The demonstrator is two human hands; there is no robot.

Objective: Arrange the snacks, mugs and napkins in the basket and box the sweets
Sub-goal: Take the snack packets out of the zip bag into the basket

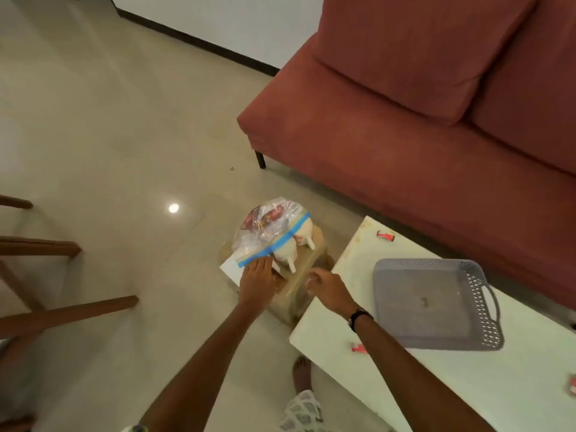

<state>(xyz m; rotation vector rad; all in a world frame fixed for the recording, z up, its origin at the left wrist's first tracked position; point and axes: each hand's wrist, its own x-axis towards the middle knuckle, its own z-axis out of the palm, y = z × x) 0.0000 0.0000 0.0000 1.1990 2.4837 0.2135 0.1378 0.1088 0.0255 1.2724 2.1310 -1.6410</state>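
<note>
A cardboard box (pixel 307 269) stands on the floor left of the white table (pixel 436 388). On it lie a clear zip bag of snacks (pixel 265 227) with a blue seal strip and two white mugs (pixel 285 252) (pixel 304 233). My left hand (pixel 257 283) rests at the bag's blue-sealed edge, fingers extended, touching it. My right hand (pixel 327 286) hovers over the box's right side, fingers loosely curled, holding nothing that I can see. A grey plastic basket (pixel 405 275) sits empty on the table. Small red wrapped sweets (pixel 386 235) (pixel 358 348) lie on the table.
A red sofa (pixel 420 120) fills the upper right, close behind the table. Wooden chair legs (pixel 46 275) stand at the left. A white paper (pixel 230 268) lies under the bag. My foot (pixel 301 374) is on the floor by the table corner. Another red sweet (pixel 573 385) sits at the right edge.
</note>
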